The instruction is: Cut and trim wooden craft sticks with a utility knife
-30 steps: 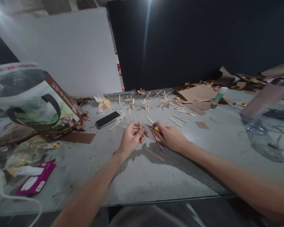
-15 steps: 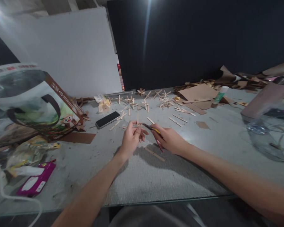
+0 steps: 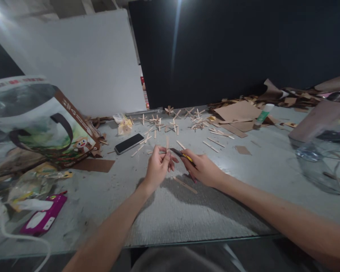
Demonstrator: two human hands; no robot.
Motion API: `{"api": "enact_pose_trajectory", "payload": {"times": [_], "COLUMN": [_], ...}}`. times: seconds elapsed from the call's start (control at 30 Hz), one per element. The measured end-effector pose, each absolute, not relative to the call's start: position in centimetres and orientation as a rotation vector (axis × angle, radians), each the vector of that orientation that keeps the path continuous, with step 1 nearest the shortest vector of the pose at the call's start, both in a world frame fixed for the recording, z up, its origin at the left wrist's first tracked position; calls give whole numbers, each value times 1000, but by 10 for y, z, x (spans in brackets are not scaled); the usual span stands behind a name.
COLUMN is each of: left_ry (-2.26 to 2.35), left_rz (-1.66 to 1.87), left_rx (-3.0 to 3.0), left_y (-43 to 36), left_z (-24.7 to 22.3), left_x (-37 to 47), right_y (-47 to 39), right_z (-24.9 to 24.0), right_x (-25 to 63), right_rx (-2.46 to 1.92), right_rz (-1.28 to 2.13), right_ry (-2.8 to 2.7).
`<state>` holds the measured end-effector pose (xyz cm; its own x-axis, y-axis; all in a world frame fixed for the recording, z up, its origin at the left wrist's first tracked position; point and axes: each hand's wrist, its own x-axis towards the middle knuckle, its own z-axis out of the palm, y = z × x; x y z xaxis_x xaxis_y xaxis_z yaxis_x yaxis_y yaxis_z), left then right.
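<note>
Between thumb and fingers, my left hand (image 3: 158, 164) pinches a thin wooden stick (image 3: 167, 142) that stands roughly upright. My right hand (image 3: 202, 168) is closed around a yellow and black utility knife (image 3: 188, 156), its blade pointing left, close to the stick. Whether the blade touches the wood I cannot tell. A slim reddish object (image 3: 193, 178), partly hidden, shows beneath my right hand. On the table below the hands lies another flat wooden stick (image 3: 185, 185). Just beyond them rests a short loose stick (image 3: 180, 144).
Several crossed-stick pieces (image 3: 174, 124) stand at the back. A phone (image 3: 129, 143) lies left of the hands, near a large printed bag (image 3: 56, 128) and a purple box (image 3: 45, 215). To the right are cardboard sheets (image 3: 235, 112), a glue stick (image 3: 264, 114) and a pink bottle (image 3: 317, 119).
The held stick has shifted slightly to the right with my left fingers. My right hand has turned a little, the knife staying beside the stick.
</note>
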<state>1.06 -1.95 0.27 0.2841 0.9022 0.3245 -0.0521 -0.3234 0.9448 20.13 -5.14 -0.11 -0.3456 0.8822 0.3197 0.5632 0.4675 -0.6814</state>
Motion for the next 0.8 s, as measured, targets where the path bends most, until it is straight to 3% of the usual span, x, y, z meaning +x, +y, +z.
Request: {"api": "enact_pose_trajectory", "payload": {"times": [0.53,0.8], "left_ry": [885,1031], "left_rz": [1223,1234], "left_rx": [1598,1884], "left_y": [-22,-19], "left_z": [0,-5], "left_x": [13,8], "right_y": [-55,-55], "right_z": [5,-1], "right_x": [197,192], "right_rx": [-1196,-1216], "right_rz": [609,635], "right_ry": [-2045,-1980]}}
